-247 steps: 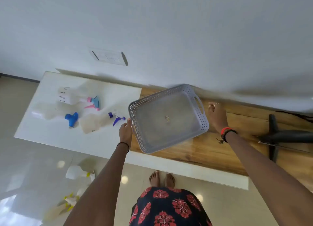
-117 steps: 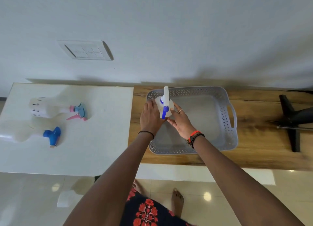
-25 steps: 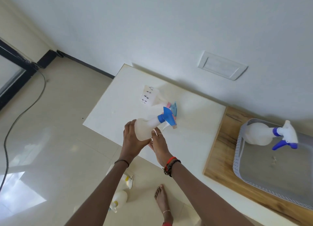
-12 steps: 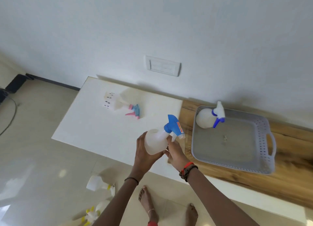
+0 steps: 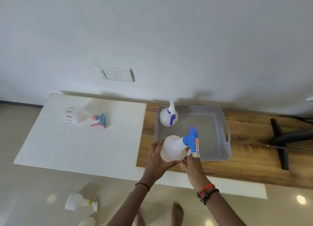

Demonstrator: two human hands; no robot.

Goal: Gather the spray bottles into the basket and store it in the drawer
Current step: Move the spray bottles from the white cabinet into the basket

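- Left hand (image 5: 156, 158): grip wrapped round the body of the blue-headed spray bottle (image 5: 176, 148); right hand (image 5: 193, 164): grip closed under the bottle's neck, near the trigger. The bottle is carried tilted above the near-left corner of the basket (image 5: 226, 141), not yet inside.
- Risk, as a judgement: released here, the bottle could catch the basket rim and tip out onto the wooden counter (image 5: 245, 166).
- Risk: the right fingers lie close to the trigger; a squeeze could spray, should the bottle hold liquid (contents cannot be told).
- Risk: the first bottle (image 5: 167, 119) stands upright in the far-left corner; a careless lowering nearby could knock it over.
- Remaining: the pink-trigger bottle (image 5: 79, 118) lies on the white counter (image 5: 67, 149); another bottle (image 5: 79, 203) lies on the floor, easily overlooked.
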